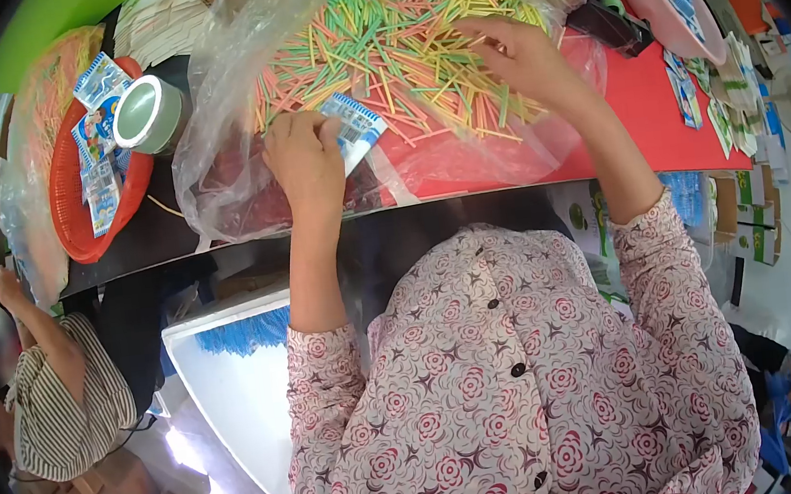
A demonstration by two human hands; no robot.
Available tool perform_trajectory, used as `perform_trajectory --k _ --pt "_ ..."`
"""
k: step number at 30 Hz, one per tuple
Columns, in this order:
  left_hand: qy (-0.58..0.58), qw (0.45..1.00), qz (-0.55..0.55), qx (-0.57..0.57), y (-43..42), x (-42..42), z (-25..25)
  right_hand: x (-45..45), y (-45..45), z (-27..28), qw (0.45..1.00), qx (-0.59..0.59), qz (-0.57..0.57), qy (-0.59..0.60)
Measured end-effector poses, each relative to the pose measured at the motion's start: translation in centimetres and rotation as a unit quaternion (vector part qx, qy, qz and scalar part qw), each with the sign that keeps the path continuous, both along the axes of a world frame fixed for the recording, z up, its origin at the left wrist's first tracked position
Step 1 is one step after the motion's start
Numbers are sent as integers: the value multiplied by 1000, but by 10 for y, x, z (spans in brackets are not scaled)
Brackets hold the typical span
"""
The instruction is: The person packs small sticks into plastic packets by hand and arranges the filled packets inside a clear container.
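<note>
My left hand (pixel 304 155) is closed on a small blue and white packet (pixel 356 128) at the near left side of a heap of pastel sticks (pixel 393 40). The pink, yellow and green sticks lie loose on a clear plastic bag (pixel 226 101). Over the right part of the heap is my right hand (pixel 515 56), its fingers apart and bent down towards the sticks. Nothing can be made out between them.
An orange-red basket (pixel 67 209) of packets and a green tub (pixel 148 115) stand at the left. A pink basin (pixel 669 1), a black object (pixel 609 27) and more packets (pixel 683 89) lie right. Other people are at both sides.
</note>
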State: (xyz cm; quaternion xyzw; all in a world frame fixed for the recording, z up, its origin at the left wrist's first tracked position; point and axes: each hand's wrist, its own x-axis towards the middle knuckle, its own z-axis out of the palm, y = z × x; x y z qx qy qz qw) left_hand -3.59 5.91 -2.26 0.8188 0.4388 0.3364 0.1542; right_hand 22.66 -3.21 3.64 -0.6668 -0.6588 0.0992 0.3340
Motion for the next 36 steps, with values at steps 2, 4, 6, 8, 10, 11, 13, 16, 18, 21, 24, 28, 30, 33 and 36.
perform_trajectory --k 2,4,6,8,10,11,13,16,18,21,24,28,30,33,36 --pt "-14 1000 8 1 0 0 -1 -17 -2 -5 997 -5 -4 78" --pt "-7 1000 2 6 4 2 -3 -34 -1 -11 995 10 12 102" --pt "1 1000 2 5 4 2 -8 -48 -7 -17 992 13 23 119" --pt "-19 1000 -7 13 9 2 -14 -58 -11 -18 988 0 27 154" --pt "-25 999 -11 20 8 1 -10 -61 -14 -20 984 -2 31 174" --pt "-40 998 -5 47 6 1 -8 -61 -16 -21 984 -7 26 178" --pt "-70 992 8 102 4 2 -4 -62 -17 -22 983 -15 15 183" --pt "-79 979 -42 183 -13 14 23 -77 -13 6 956 -86 -7 282" --pt "-90 968 -73 222 -25 24 35 -81 -11 13 938 -120 -26 325" --pt "-88 974 -106 182 -42 34 43 -78 -13 13 924 -189 -9 333" --pt "-208 970 -104 -73 -68 41 57 -62 -39 3 918 -145 -12 370" --pt "-281 866 -167 -377 -75 37 49 -57 -66 -12 883 -70 -16 464" --pt "-287 817 -199 -460 -76 39 45 -55 -71 -14 865 -43 -19 499" --pt "-275 815 -210 -465 -80 44 44 -55 -74 -15 875 -91 -35 474" --pt "-292 836 -200 -419 -80 47 37 -61 -72 -22 891 -78 -54 444"
